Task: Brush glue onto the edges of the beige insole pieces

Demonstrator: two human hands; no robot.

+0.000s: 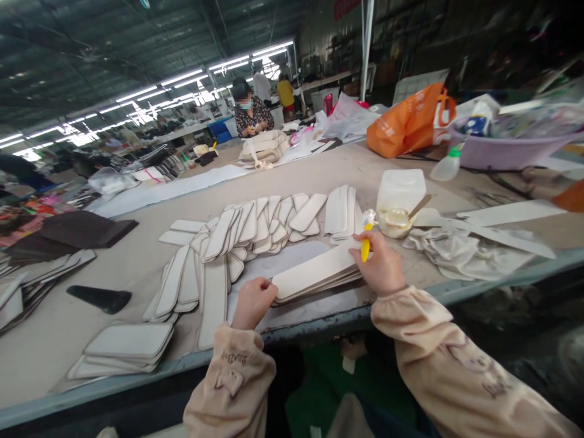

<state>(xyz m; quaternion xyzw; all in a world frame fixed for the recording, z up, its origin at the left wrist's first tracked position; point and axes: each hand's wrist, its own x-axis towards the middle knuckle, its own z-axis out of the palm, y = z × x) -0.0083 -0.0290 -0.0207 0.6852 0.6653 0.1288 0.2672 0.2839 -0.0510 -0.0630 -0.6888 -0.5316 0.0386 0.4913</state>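
A stack of long white strips [319,269] with rounded corners lies at the table's near edge, between my two hands. My left hand [253,302] is closed, thumb and fingers pinching the left end of the top strip. At the right end, my right hand [383,266] grips a small yellow-handled brush [366,242], its head up and covered in white stuff. The fingers of that hand also touch the strip's right corner. Just beyond it stands a cut-open plastic jug [401,190] beside a glue-smeared pot [393,224] with a flat stick [418,207] in it.
Overlapping white pieces [255,225] fan across the middle. More piles [130,340] lie at left near a black tapered object [99,298]. Crumpled cloth [456,249], an orange bag [404,125], a squeeze bottle [448,164] and a purple basin [511,149] are at right. A co-worker [250,112] sits across.
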